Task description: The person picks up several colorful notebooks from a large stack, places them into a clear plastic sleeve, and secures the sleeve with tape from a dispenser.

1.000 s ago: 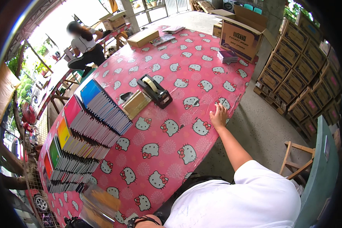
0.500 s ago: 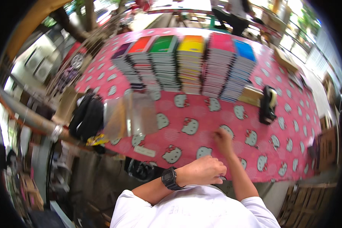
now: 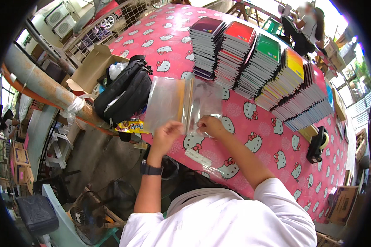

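Your left hand (image 3: 165,133) and right hand (image 3: 210,124) both pinch the near edge of the clear plastic bags (image 3: 181,103), which lie on the desk (image 3: 251,136) before the notebook stacks (image 3: 259,61). The slick film could slip or two bags cling together, so you may lift more than one.

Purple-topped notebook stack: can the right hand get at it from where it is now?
Probably yes. The right hand pinches the clear plastic bags, and the purple-topped notebook stack stands just beyond them with only bare tablecloth between, though the hand would need freeing first.

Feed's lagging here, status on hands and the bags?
Left hand and right hand both pinching near edge of clear plastic bags on pink tablecloth. Black bag just left, notebook stacks behind. Nothing blocking.
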Demonstrator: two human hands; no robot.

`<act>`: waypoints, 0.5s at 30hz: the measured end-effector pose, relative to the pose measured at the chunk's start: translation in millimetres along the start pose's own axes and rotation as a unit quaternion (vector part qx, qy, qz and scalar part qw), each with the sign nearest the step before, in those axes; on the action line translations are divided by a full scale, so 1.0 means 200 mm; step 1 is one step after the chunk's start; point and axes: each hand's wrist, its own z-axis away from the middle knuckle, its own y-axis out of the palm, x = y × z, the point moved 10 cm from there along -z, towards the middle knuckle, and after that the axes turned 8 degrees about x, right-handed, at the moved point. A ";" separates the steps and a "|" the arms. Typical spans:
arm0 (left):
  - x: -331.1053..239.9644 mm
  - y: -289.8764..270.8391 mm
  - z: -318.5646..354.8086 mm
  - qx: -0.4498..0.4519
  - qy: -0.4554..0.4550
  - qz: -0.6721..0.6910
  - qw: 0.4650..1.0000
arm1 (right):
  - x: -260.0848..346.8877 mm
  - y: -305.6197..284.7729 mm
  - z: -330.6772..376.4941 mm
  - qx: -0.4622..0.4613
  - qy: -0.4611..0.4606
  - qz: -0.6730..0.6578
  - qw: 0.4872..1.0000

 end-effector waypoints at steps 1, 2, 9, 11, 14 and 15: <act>0.04 -0.12 -0.04 -0.059 -0.003 0.026 0.998 | -0.01 -0.02 -0.03 -0.005 -0.015 -0.008 1.000; 0.07 -0.14 -0.07 -0.059 0.006 0.028 0.998 | -0.05 0.00 -0.05 0.027 -0.003 -0.040 0.999; 0.22 0.46 -0.14 0.204 -0.007 -0.034 0.978 | -0.09 0.06 -0.16 0.171 -0.026 -0.008 0.985; 0.30 0.48 -0.10 0.161 0.009 -0.072 0.984 | -0.04 0.02 -0.17 0.172 -0.018 0.013 0.985; 0.29 0.32 -0.09 0.043 0.009 -0.116 0.992 | 0.00 -0.04 -0.13 0.133 0.013 0.059 0.989; 0.26 0.26 -0.09 0.006 0.024 -0.143 0.989 | 0.00 -0.05 -0.11 0.130 0.020 0.093 0.987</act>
